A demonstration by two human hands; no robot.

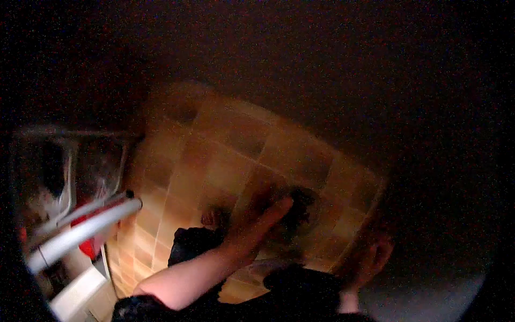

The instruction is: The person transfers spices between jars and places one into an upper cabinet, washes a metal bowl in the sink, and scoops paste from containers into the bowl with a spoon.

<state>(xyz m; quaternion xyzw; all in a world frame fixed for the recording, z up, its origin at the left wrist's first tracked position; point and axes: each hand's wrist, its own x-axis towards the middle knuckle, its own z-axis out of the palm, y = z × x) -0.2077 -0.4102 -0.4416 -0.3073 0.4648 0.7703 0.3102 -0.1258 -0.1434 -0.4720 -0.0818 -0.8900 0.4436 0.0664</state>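
The picture is dark and blurred. My left hand (265, 217) reaches forward and down over a tan tiled floor (225, 155), its fingers stretched out against a small dark object (301, 206) on the tiles. What that object is stays unclear. My right hand (370, 257) hangs lower right, at the edge where the tiles meet a dark surface, with nothing visible in it. Dark clothing (300, 287) fills the bottom of the view.
A white rail or tube (80, 231) slants across the left side, with something red (86, 247) behind it and a white block (78, 295) below. A dim shelf or cabinet (70, 161) stands at far left. Darkness covers the top and right.
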